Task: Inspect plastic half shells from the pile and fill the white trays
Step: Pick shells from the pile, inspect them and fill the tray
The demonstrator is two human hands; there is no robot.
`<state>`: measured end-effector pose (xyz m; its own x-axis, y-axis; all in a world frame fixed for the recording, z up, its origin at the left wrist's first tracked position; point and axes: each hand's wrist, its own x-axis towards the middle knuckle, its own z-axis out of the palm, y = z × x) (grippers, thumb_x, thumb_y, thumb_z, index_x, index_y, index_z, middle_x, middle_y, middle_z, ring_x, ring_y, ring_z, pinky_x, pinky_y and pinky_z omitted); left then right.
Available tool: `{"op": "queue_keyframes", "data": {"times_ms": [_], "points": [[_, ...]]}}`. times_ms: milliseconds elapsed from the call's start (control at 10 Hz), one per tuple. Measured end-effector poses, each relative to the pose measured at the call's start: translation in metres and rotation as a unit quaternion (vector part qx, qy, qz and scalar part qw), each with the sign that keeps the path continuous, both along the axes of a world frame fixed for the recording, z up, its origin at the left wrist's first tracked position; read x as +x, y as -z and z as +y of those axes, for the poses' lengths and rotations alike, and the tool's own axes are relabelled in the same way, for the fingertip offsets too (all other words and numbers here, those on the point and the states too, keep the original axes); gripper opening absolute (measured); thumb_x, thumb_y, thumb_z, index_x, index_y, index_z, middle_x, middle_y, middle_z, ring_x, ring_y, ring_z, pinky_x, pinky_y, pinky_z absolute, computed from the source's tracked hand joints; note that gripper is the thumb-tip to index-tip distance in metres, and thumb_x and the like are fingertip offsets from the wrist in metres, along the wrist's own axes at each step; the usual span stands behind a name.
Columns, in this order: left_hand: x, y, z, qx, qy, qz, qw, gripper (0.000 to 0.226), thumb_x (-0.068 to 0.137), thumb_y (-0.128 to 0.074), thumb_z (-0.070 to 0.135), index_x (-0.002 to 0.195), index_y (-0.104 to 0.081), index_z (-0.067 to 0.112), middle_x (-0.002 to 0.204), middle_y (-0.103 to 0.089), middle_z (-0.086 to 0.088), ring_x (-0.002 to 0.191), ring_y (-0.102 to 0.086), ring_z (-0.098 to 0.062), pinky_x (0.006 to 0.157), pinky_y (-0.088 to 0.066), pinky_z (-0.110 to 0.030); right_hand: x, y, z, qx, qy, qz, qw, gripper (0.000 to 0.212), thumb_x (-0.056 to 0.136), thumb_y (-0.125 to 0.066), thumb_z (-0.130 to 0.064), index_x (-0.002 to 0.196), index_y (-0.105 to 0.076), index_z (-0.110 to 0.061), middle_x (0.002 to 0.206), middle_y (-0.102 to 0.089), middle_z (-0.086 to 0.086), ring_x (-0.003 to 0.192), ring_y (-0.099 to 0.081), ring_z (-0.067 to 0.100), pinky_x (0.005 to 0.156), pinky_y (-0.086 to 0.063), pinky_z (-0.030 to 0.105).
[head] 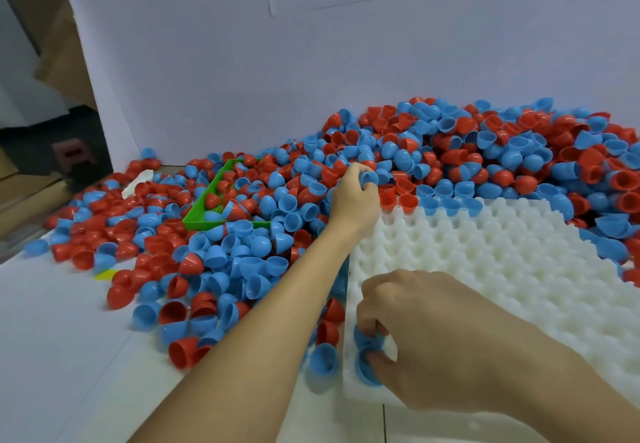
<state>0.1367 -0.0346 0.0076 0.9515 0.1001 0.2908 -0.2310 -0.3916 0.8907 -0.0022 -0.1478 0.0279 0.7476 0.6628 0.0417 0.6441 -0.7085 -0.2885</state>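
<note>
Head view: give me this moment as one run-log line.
left hand: grips blue shell in pile | right hand: sets blue shells at near corner of white tray | tray mostly unfilled

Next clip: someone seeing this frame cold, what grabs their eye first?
First, the huge pile of red and blue half shells banked against the white back wall and spilling left across the table. Next, the white tray at right, its dimpled pockets mostly unfilled. Then the hands: the left hand reaches into the pile and grips a blue shell, while the right hand holds blue shells at the tray's near left corner.
</note>
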Motion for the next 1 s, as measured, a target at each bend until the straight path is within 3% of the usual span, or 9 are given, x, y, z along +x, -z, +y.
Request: {"op": "queue_keyframes", "data": {"times_ms": [100,200,300,500,900,1000], "points": [[-0.009,-0.013,0.008,-0.040,0.017,-0.019,0.999,0.018,0.101,-0.041,0.007,0.107,-0.057,0.015,0.080,-0.056,-0.006,0.071,-0.052,-0.021,0.065,-0.048,-0.038,-0.001,0.003,0.001,-0.021,0.007,-0.008,1.000,0.043,0.064,-0.036,-0.058,0.082,-0.064,-0.031,0.067,-0.039,-0.022,0.066,-0.051,0.011,0.063,-0.048,0.031],[-0.024,-0.019,0.020,-0.097,0.017,-0.057,0.994,0.020,0.102,-0.043,0.006,0.101,-0.057,0.020,0.073,-0.055,-0.005,0.062,-0.049,-0.021,0.054,-0.044,-0.031,-0.001,-0.003,-0.001,-0.010,0.041,0.043,0.998,0.032,0.071,-0.058,-0.056,0.091,-0.067,-0.033,0.080,-0.052,-0.021,0.077,-0.058,0.007,0.070,-0.055,0.029],[-0.046,-0.014,0.034,-0.132,0.019,-0.076,0.988,0.024,0.100,-0.043,0.001,0.102,-0.059,0.019,0.069,-0.055,-0.001,0.053,-0.050,-0.012,0.049,-0.043,-0.021,-0.001,-0.010,-0.003,-0.008,0.051,0.079,0.996,0.030,0.071,-0.067,-0.060,0.091,-0.065,-0.038,0.092,-0.053,-0.023,0.084,-0.057,0.001,0.071,-0.054,0.024],[-0.063,-0.002,0.046,-0.158,0.014,-0.083,0.984,0.028,0.099,-0.043,-0.001,0.098,-0.059,0.022,0.070,-0.054,-0.005,0.052,-0.048,-0.009,0.050,-0.044,-0.018,-0.001,-0.010,-0.004,0.001,0.044,0.067,0.997,0.035,0.077,-0.066,-0.066,0.097,-0.070,-0.037,0.092,-0.054,-0.024,0.092,-0.048,-0.009,0.068,-0.045,0.019],[-0.065,0.005,0.046,-0.143,-0.001,-0.067,0.987,0.024,0.100,-0.044,0.001,0.098,-0.059,0.020,0.065,-0.054,-0.001,0.051,-0.048,-0.007,0.049,-0.045,-0.020,-0.002,-0.013,0.000,-0.006,0.076,-0.043,0.996,0.023,0.081,-0.068,-0.059,0.085,-0.072,-0.036,0.081,-0.051,-0.020,0.076,-0.052,0.003,0.061,-0.041,0.018],[-0.064,0.005,0.046,-0.145,-0.004,-0.064,0.987,0.023,0.100,-0.045,0.002,0.099,-0.059,0.020,0.064,-0.054,-0.001,0.050,-0.047,-0.007,0.049,-0.044,-0.020,-0.004,-0.009,0.002,-0.010,0.072,-0.035,0.997,0.024,0.079,-0.069,-0.059,0.083,-0.070,-0.035,0.080,-0.051,-0.019,0.075,-0.053,0.005,0.062,-0.044,0.022]]}}
